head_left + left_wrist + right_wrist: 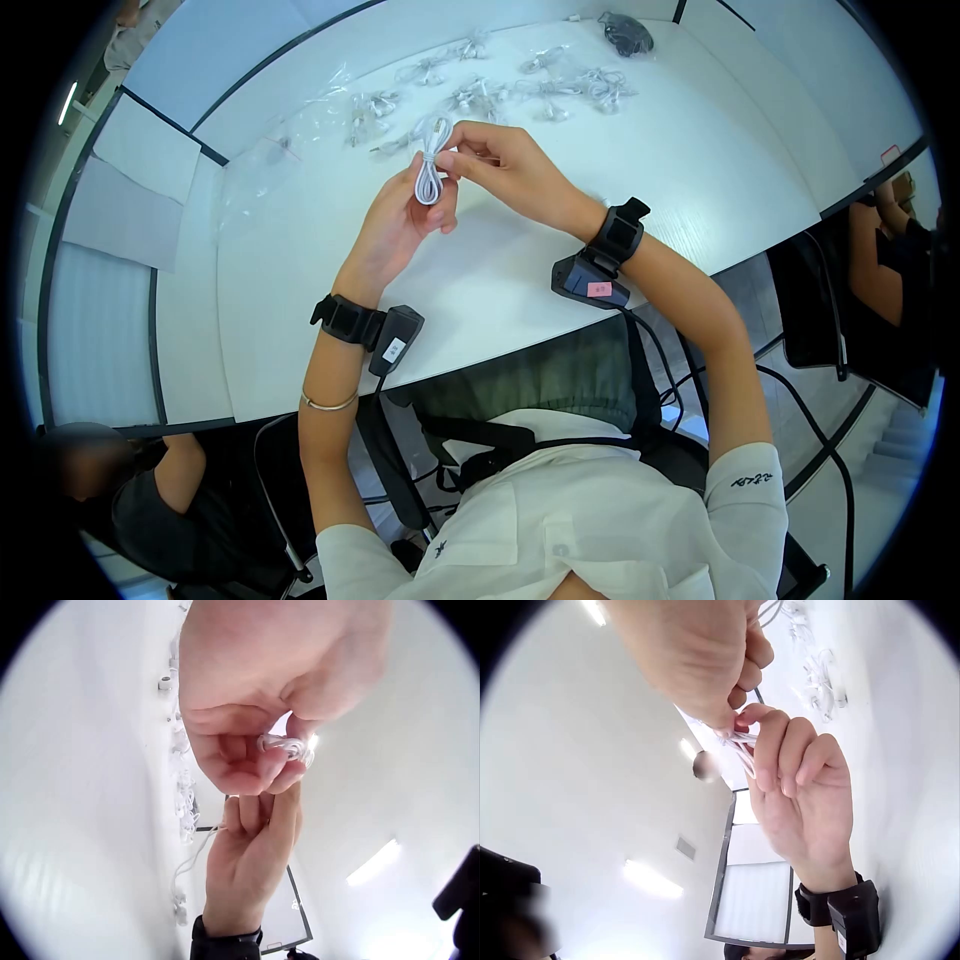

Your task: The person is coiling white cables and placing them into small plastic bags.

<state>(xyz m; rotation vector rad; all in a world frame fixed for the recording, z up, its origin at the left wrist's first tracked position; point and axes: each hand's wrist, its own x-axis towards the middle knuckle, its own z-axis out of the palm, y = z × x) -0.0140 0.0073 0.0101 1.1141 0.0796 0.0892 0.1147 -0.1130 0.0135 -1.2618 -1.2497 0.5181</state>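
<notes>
A coiled white cable [430, 178], bundled into a narrow loop and cinched at its middle, is held up over the table. My left hand [393, 230] grips it between thumb and curled fingers; the left wrist view shows the coil [289, 746] between those fingertips. From the other side my right hand [520, 178] pinches the bundle at its cinched middle with thumb and forefinger. The right wrist view has white strands [742, 746] running between the two hands' fingertips. The right hand's other fingers are curled in and partly hidden.
Several bagged white cables [475, 95] lie across the back of the white table [640, 210]. A black bagged item [627, 34] sits at the far right corner. Clear plastic bags [270, 160] lie at left. Low partitions border the table, and other people sit on both sides.
</notes>
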